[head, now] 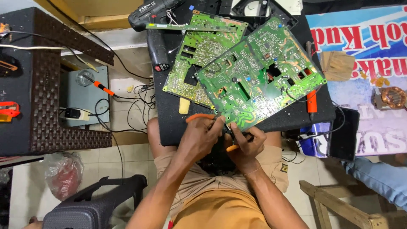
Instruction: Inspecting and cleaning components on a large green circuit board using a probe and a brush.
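Left hand (202,135) grip closed on orange-handled tool (199,117) — centre frame, just below near edge of big green circuit board (258,72). Right hand (246,146) beside it, fingers pinched on another orange handle (232,148) at board's lower corner. Board lies tilted on black bench (169,127), overlapping 2nd board (199,55) upper centre.

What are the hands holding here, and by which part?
An orange-handled tool, likely pliers or cutters: the left hand grips one handle, the right hand is at the other, at the near edge of the green circuit board.
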